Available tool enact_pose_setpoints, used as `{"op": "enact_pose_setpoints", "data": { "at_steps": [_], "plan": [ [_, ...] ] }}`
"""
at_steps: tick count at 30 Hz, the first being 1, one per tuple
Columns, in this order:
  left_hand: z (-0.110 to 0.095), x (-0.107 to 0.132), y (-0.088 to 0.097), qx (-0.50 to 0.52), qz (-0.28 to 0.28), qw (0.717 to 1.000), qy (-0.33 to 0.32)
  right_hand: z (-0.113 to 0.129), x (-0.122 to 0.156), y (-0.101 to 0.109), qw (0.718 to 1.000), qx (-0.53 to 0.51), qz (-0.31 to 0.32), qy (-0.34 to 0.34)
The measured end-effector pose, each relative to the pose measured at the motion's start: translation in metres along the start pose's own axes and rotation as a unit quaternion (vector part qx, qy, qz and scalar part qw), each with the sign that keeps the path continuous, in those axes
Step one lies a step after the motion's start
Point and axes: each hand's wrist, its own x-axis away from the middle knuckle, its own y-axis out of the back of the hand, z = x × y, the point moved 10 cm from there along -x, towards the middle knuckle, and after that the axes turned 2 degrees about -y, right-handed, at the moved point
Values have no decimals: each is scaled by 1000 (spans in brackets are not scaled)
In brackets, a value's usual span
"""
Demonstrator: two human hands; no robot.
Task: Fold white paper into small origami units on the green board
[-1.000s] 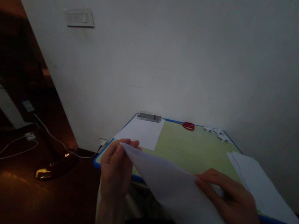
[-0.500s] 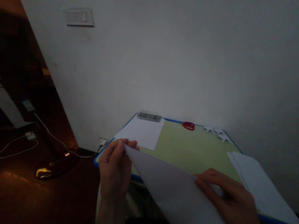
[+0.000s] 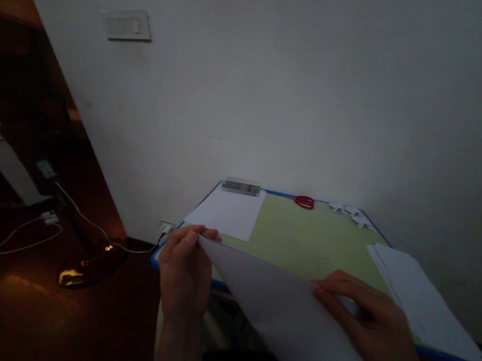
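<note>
A white folded sheet (image 3: 290, 326) is held in the air over the near edge of the green table (image 3: 305, 241), toward 6 o'clock in the view. Its pointed corner is pinched between the thumb and closed fingers of the left hand (image 3: 184, 276). Its upper edge is gripped by the curled fingers of the right hand (image 3: 370, 331). A paper stack (image 3: 416, 298) is seen at 1 o'clock from the right hand, a single sheet (image 3: 228, 212) at 12 o'clock from the left, and red scissors (image 3: 304, 202) at the far edge.
</note>
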Motion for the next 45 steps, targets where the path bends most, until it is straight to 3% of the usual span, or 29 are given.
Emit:
{"op": "enact_pose_setpoints", "data": {
  "at_steps": [10, 25, 32, 40, 45],
  "plan": [
    [-8, 2, 1, -7, -3, 999, -47, 0, -2, -1, 1000, -18, 6, -6],
    [-5, -1, 10, -63, 4, 997, -54, -5, 1, 0, 1000, 3, 9, -18],
    [-8, -1, 3, -48, 16, 997, -49, -6, 2, 1, 999, 12, 8, -29],
    [-14, 1, 3, -91, -30, 992, -85, 3, -3, -2, 1000, -20, 17, -12],
    [-23, 7, 3, -192, -66, 969, -139, 5, -2, -6, 999, -12, 41, -17]
  ]
}}
